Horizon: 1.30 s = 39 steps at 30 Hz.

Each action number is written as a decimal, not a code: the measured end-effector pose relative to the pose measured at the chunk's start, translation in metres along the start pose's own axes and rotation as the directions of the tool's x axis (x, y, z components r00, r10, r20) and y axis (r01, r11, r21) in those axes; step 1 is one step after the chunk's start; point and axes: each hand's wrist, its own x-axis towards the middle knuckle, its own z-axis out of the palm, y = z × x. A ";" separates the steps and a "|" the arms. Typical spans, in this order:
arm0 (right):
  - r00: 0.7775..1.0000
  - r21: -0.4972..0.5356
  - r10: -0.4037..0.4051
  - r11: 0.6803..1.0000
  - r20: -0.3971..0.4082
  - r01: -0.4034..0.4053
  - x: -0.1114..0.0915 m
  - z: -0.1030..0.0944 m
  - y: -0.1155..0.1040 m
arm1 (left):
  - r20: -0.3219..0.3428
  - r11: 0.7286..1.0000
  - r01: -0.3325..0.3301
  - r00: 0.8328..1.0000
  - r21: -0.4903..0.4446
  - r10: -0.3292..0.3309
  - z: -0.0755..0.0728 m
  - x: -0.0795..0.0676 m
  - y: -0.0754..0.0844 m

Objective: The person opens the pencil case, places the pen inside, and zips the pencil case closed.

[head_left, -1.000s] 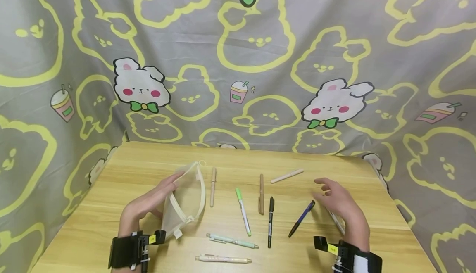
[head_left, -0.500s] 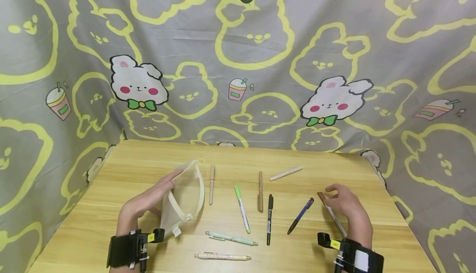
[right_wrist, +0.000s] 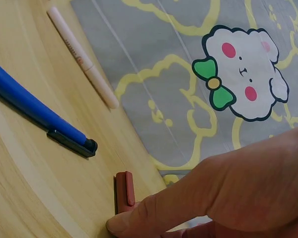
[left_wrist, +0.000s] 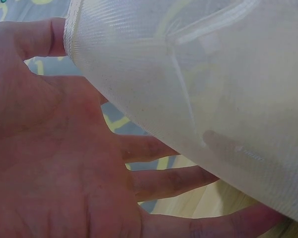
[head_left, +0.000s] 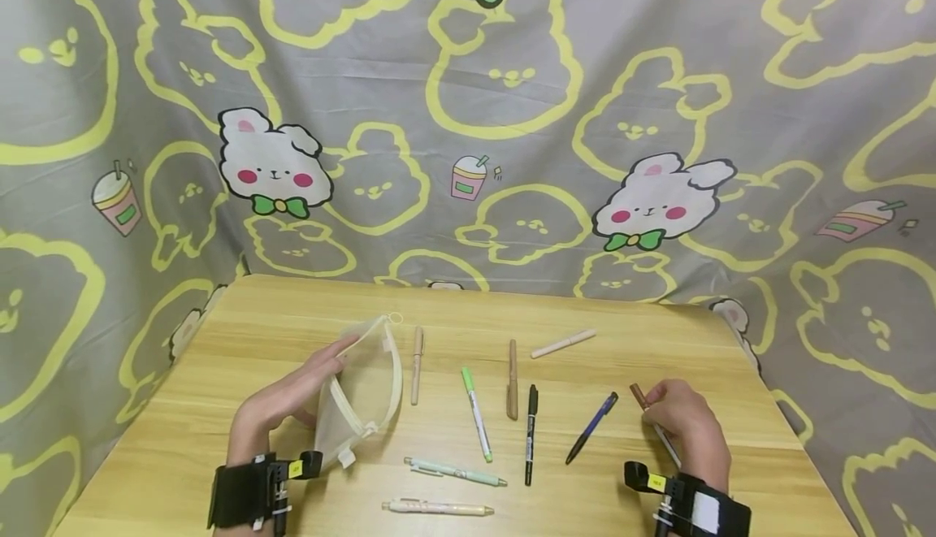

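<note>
A cream translucent mesh zip pouch (head_left: 366,378) stands with its mouth gaping toward the right. My left hand (head_left: 296,391) holds it by its left side; in the left wrist view the fingers (left_wrist: 174,183) run behind the mesh (left_wrist: 188,94) and the thumb is at its edge. On the right, my right hand (head_left: 683,415) pinches a pen with a reddish-brown cap (head_left: 638,394) and a pale barrel, between thumb and fingers close to the table. The right wrist view shows the brown cap (right_wrist: 123,191) sticking out past the thumb; the hand hides the rest.
Between the hands lie a blue-and-black pen (head_left: 592,427), a black marker (head_left: 531,435), a green-capped pen (head_left: 477,415), a tan pen (head_left: 513,378) and two pale pens (head_left: 563,344). Nearer me are a mint pen (head_left: 455,472) and a cream pen (head_left: 439,508). A patterned curtain (head_left: 512,155) stands behind.
My right hand has come down to the right onto the brown-capped pen, and its thumb and fingers have closed on it. The left hand and pouch have stayed in place.
</note>
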 end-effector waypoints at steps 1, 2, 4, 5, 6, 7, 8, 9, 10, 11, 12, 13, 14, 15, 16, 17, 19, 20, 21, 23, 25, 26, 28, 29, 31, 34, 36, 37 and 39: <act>1.000 0.001 0.004 1.000 0.000 -0.004 0.000 0.000 0.000 | -0.001 1.000 0.002 1.000 -0.004 -0.002 0.000 0.000 0.000; 1.000 -0.001 0.005 1.000 -0.001 -0.005 0.000 0.000 0.000 | -0.004 1.000 0.003 1.000 -0.006 -0.003 0.000 0.000 0.000; 1.000 0.004 0.014 1.000 -0.001 -0.014 0.001 0.000 -0.001 | -0.006 1.000 0.007 1.000 -0.011 -0.007 0.000 0.000 0.000; 1.000 0.005 0.017 1.000 0.000 -0.017 0.000 0.000 -0.001 | -0.007 1.000 0.007 1.000 -0.013 -0.007 0.000 0.000 0.000; 1.000 0.006 0.019 1.000 0.002 -0.019 0.000 0.000 -0.001 | -0.007 1.000 0.007 1.000 -0.014 -0.007 0.000 0.000 0.000; 1.000 0.009 0.024 1.000 0.004 -0.024 0.000 0.000 -0.001 | -0.008 1.000 0.006 1.000 -0.017 -0.006 0.000 -0.001 0.000; 1.000 0.010 0.025 1.000 0.008 -0.025 0.000 0.000 -0.001 | -0.010 1.000 0.004 1.000 -0.019 -0.004 0.000 -0.001 -0.001; 1.000 0.012 0.027 1.000 0.011 -0.027 0.000 0.000 -0.002 | -0.011 1.000 0.003 1.000 -0.021 -0.003 0.001 -0.001 -0.001; 1.000 0.013 0.026 1.000 0.013 -0.026 0.000 -0.001 -0.002 | -0.013 1.000 0.003 1.000 -0.024 -0.003 0.001 -0.001 -0.002; 1.000 0.013 0.023 1.000 0.011 -0.023 0.000 -0.001 -0.002 | -0.015 1.000 0.003 1.000 -0.026 -0.003 0.001 -0.002 -0.003; 1.000 0.013 0.019 1.000 0.009 -0.019 0.000 -0.001 -0.002 | -0.018 1.000 0.002 1.000 -0.030 -0.003 0.001 -0.002 -0.003; 1.000 0.006 0.013 1.000 0.004 -0.013 -0.001 -0.002 -0.003 | -0.021 0.999 0.003 1.000 -0.032 -0.003 0.001 -0.002 -0.004; 1.000 -0.001 0.004 1.000 -0.004 -0.004 -0.001 -0.002 -0.004 | -0.022 0.999 0.002 1.000 -0.032 -0.003 0.001 -0.002 -0.004; 1.000 -0.009 -0.008 1.000 -0.013 0.008 -0.001 -0.003 -0.005 | -0.022 1.000 0.003 1.000 -0.029 -0.003 0.002 -0.002 -0.004; 1.000 -0.012 -0.016 1.000 -0.020 0.016 -0.002 -0.004 -0.007 | -0.023 1.000 0.003 1.000 -0.029 -0.004 0.002 -0.002 -0.004; 0.999 -0.021 -0.030 0.999 -0.028 0.029 -0.002 -0.004 -0.009 | -0.024 1.000 0.002 1.000 -0.028 -0.003 0.002 -0.002 -0.004; 0.997 -0.022 -0.065 0.998 -0.038 0.064 -0.004 -0.006 -0.013 | -0.024 1.000 0.001 1.000 -0.027 -0.002 0.002 -0.002 -0.004; 0.996 -0.018 -0.084 0.996 -0.043 0.083 -0.004 -0.006 -0.015 | -0.024 1.000 0.000 1.000 -0.027 0.000 0.001 -0.002 -0.004; 0.993 -0.014 -0.104 0.995 -0.049 0.103 -0.005 -0.006 -0.017 | -0.025 1.000 -0.001 1.000 -0.026 0.000 0.001 -0.002 -0.004; 0.988 0.002 -0.140 0.990 -0.058 0.140 -0.007 -0.007 -0.019 | -0.026 1.000 -0.002 1.000 -0.026 0.002 0.001 -0.002 -0.004; 0.983 0.021 -0.171 0.985 -0.068 0.173 -0.009 -0.007 -0.021 | -0.026 1.000 -0.003 1.000 -0.019 0.002 0.001 -0.002 -0.004; 0.980 0.024 -0.185 0.982 -0.075 0.187 -0.010 -0.007 -0.022 | -0.027 1.000 -0.002 1.000 -0.020 0.002 0.001 -0.002 -0.004; 0.975 0.030 -0.207 0.977 -0.086 0.210 -0.012 -0.007 -0.025 | -0.025 1.000 -0.001 1.000 -0.016 0.001 0.001 -0.002 -0.004; 0.972 0.027 -0.219 0.975 -0.090 0.222 -0.013 -0.007 -0.027 | -0.024 1.000 0.000 1.000 -0.016 0.000 0.001 -0.002 -0.004; 0.964 0.011 -0.248 0.968 -0.095 0.250 -0.015 -0.007 -0.031 | -0.021 1.000 0.003 1.000 -0.017 -0.003 0.001 -0.002 -0.003; 0.952 -0.019 -0.291 0.957 -0.096 0.291 -0.016 -0.005 -0.039 | -0.016 1.000 0.012 1.000 -0.022 -0.012 0.000 -0.002 -0.003; 0.942 -0.037 -0.321 0.947 -0.095 0.319 -0.016 -0.003 -0.045 | -0.013 1.000 0.017 1.000 -0.024 -0.018 0.000 -0.002 -0.002; 0.938 -0.044 -0.334 0.942 -0.096 0.331 -0.016 -0.002 -0.047 | -0.011 0.999 0.019 1.000 -0.026 -0.019 0.000 -0.001 -0.002; 0.930 -0.051 -0.355 0.935 -0.098 0.352 -0.015 0.001 -0.053 | -0.009 1.000 0.020 1.000 -0.024 -0.020 0.000 -0.001 -0.002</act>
